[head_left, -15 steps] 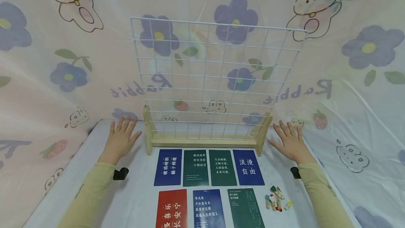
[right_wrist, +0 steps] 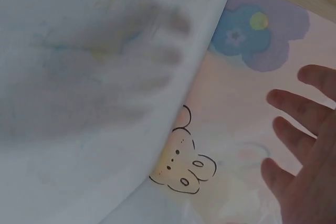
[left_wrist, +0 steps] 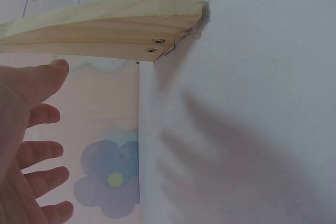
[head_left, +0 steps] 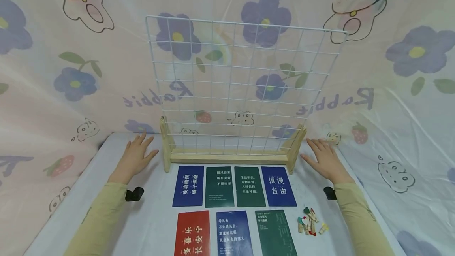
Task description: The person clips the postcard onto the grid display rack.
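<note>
My left hand (head_left: 132, 158) holds nothing, its fingers spread beside the left foot of a wooden stand (head_left: 227, 157). On the other side my right hand (head_left: 326, 160), also holding nothing, has its fingers extended beside the stand's right foot. A white wire grid (head_left: 231, 66) rises upright out of the stand between both hands. In the left wrist view, the thumb lies close below the wooden foot (left_wrist: 105, 27), which shows two screws. The right wrist view has the fingers (right_wrist: 296, 106) apart in front of the patterned cloth.
Two rows of printed cards lie before the stand, among them a dark blue card (head_left: 279, 186), a green card (head_left: 219, 187) and a red card (head_left: 192, 232). Several small decorated clothespins (head_left: 310, 222) are heaped at their right. Patterned cloth (head_left: 117, 70) hangs behind the white table (head_left: 153, 216).
Both hands stay beside the stand; their fingers have tilted and drawn slightly closer together. The head view has shifted a little. The cards, grid and clothespins have not moved.
</note>
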Demonstrator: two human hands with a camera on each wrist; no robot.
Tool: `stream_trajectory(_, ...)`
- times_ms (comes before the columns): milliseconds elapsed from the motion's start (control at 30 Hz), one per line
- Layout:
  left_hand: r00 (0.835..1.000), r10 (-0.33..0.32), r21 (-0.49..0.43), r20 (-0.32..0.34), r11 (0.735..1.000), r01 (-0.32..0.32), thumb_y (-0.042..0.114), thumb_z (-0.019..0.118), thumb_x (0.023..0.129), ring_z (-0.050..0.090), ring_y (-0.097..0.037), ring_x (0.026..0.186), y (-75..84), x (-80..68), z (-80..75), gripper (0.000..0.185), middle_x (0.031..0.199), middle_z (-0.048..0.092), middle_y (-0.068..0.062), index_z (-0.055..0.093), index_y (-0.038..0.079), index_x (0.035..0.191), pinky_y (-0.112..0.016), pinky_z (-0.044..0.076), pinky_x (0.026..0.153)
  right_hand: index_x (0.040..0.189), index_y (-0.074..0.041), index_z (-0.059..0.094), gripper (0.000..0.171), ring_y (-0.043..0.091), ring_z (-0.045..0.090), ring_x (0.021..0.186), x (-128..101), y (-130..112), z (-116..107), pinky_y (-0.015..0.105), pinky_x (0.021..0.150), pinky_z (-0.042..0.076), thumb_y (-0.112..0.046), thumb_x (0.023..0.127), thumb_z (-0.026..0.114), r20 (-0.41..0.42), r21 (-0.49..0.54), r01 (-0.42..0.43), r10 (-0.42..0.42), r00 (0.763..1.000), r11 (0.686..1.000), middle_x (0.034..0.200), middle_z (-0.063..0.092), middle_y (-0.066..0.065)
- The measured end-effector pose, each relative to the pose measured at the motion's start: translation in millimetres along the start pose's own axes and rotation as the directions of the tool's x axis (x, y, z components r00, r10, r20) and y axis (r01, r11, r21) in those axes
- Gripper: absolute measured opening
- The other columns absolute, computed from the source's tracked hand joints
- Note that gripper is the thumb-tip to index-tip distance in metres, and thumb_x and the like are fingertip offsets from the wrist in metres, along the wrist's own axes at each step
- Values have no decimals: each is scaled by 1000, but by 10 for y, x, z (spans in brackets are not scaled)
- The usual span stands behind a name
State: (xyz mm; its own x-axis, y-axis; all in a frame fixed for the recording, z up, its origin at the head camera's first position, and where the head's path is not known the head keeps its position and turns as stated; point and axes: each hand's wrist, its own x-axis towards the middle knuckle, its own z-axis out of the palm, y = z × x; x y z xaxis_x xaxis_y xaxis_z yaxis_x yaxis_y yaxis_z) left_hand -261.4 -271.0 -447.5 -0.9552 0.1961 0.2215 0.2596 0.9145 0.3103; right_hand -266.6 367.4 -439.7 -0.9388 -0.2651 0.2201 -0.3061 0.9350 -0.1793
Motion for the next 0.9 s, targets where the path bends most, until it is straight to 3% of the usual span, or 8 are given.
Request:
stream_trajectory(133, 1000, -8, -82, -2, 997, 8, 32, 55, 98, 29, -54, 127, -4, -9, -5, 63, 141, 30, -37, 35, -8, 141, -66, 25, 103, 142, 7, 36, 72, 51, 29, 129, 2, 6, 29, 64, 104, 23, -49, 99, 44, 63, 117, -57, 50, 997, 992, 141, 36, 33)
stream_trajectory(300, 999, -19, -215, 27, 976, 24, 32, 55, 98, 32, -52, 127, -10, -38, 10, 64, 140, 35, -34, 33, -7, 143, -64, 27, 103, 140, 10, 37, 70, 51, 37, 124, 8, -15, 65, 63, 100, 32, -46, 99, 46, 99, 251, -123, 101, 990, 960, 136, 42, 34)
stream_trajectory(567, 999, -26, -298, 32, 954, 34, 35, 53, 99, 35, -50, 126, -33, -82, 85, 64, 138, 38, -34, 33, -7, 143, -63, 31, 101, 141, 9, 35, 71, 51, 46, 118, -8, -106, 42, 61, 93, 42, -48, 99, 44, 146, 366, -232, 191, 971, 901, 132, 46, 34)
stream_trajectory(767, 998, -48, -351, 30, 935, 55, 32, 54, 99, 41, -49, 122, -5, -150, 75, 62, 140, 38, -32, 33, -7, 143, -62, 38, 96, 140, 8, 38, 64, 48, 52, 112, -55, -149, 11, 57, 90, 46, -44, 102, 40, 123, 428, -211, 174, 977, 879, 128, 50, 33)
stream_trajectory(900, 995, -85, -407, 45, 908, 96, 34, 54, 98, 43, -50, 121, 20, -204, 61, 63, 138, 41, -32, 34, -5, 144, -61, 40, 96, 136, 11, 40, 60, 45, 56, 109, -77, -169, -4, 54, 89, 48, -39, 104, 38, 120, 515, -197, 158, 980, 834, 124, 53, 32)
